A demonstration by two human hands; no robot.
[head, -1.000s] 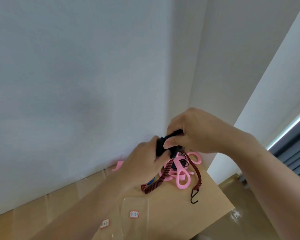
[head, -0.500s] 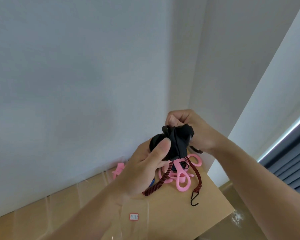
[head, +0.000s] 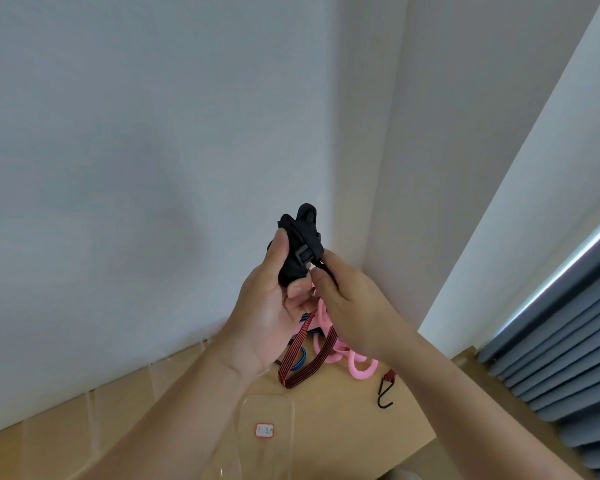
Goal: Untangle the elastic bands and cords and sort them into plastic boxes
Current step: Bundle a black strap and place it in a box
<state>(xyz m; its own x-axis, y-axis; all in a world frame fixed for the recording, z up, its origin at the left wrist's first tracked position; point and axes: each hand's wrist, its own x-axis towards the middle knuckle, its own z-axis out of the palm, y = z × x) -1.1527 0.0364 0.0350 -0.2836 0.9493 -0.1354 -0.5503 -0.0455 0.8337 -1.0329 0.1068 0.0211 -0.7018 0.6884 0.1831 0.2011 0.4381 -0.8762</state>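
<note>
Clear box (head: 246, 424), red-edged label (head: 264, 430), stands near centre on the desk (head: 354, 431); contents cannot be told. More clear boxes (head: 122, 389) line the wall (head: 153, 168) to the left.

Black strap (head: 297, 244) is held raised above the desk. Left hand (head: 267, 313) fingers curl round it, thumb up its side. Right hand (head: 347, 306) fingers pinch a strap end beside the buckle (head: 305, 255).

Below the hands, partly hidden: red-black cord (head: 302, 355) with hook (head: 383, 396), pink bands (head: 359, 367), blue band (head: 300, 361), all tangled on the desk. Grey blinds (head: 568, 358) at right.
</note>
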